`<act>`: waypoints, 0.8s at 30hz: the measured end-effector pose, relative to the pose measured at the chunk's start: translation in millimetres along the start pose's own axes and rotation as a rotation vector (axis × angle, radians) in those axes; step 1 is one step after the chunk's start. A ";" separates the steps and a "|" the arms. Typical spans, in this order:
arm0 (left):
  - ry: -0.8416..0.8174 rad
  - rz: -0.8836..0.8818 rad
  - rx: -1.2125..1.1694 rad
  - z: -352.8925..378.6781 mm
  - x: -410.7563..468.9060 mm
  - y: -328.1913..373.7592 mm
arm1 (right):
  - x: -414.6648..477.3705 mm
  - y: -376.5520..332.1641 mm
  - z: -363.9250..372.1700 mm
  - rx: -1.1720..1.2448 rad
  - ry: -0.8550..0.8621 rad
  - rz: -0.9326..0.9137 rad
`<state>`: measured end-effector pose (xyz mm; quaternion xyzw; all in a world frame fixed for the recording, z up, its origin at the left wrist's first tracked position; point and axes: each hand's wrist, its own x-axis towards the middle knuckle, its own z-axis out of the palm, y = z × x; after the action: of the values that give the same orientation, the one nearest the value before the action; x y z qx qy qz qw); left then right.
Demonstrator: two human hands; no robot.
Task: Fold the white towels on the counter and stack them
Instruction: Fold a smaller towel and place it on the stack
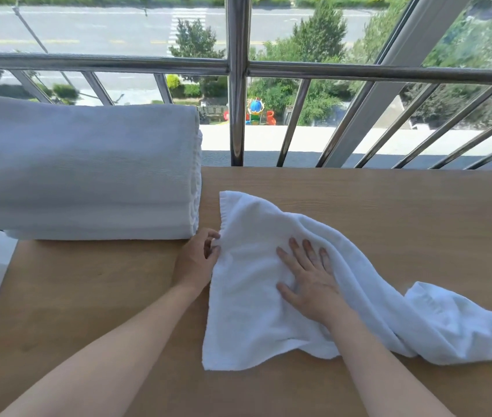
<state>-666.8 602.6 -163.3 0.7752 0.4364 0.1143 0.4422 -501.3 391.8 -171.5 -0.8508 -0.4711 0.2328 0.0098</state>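
The wooden tabletop carries a white towel at centre right, partly spread, with its right portion bunched and trailing toward the right edge of the view. The right hand lies flat on the towel's middle, fingers straight and spread, pressing the cloth down. The left hand is at the towel's left edge, fingers curled and pinching the hem. Farther back on the left, a stack of folded white towels rests on the tabletop, just beside the left hand. Beyond the tabletop, a metal railing stands before a window onto a street and trees.
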 end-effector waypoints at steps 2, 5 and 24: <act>0.001 0.013 0.015 -1.7 -4.0 -4.7 | -13.4 -7.1 6.9 -0.018 0.008 -0.012; 0.019 0.074 0.032 1.5 -10.9 -5.4 | -39.9 -10.8 18.3 0.021 0.068 -0.007; -0.289 0.393 0.683 77.9 -52.1 23.3 | -97.2 25.9 -10.5 0.212 0.308 0.289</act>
<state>-640.4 511.2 -179.6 0.9539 0.2263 -0.0647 0.1862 -519.9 301.1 -130.7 -0.9290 -0.3105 0.1475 0.1374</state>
